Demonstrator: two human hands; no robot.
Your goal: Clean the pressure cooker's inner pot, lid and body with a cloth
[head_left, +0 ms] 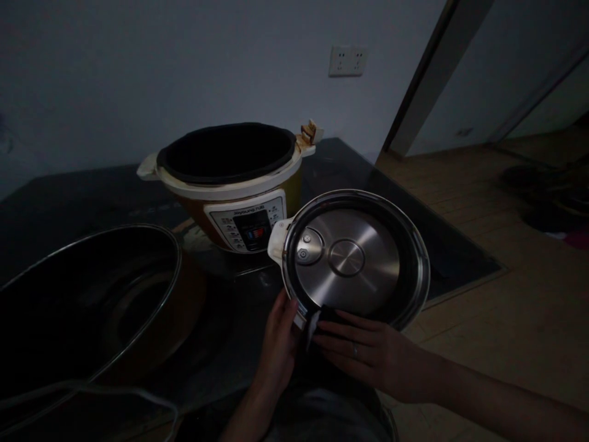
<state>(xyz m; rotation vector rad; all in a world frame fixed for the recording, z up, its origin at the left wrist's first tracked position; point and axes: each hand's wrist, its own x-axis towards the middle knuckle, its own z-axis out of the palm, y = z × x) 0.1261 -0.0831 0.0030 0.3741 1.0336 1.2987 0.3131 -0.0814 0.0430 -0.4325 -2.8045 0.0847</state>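
Observation:
A round pressure cooker lid [363, 264] is tilted with its steel underside and dark sealing ring toward me. My left hand [278, 344] grips the lid's lower left edge, thumb on the rim. Just to the right, my right hand [368, 353], with a ring on one finger, presses a small dark and white cloth [313, 328] against the lower rim. Its fingers lie close together over the cloth, which they partly hide. Behind the lid stands the electric pressure cooker body [188, 205], uncovered, with a control panel [248, 224] on its front.
On the dark countertop [363, 178], a large wide pot [188, 294] stands at the left, with a pale cable [138, 391] in front of it. A double wall socket [348, 61] is above the counter. Tiled floor [483, 294] stretches off to the right.

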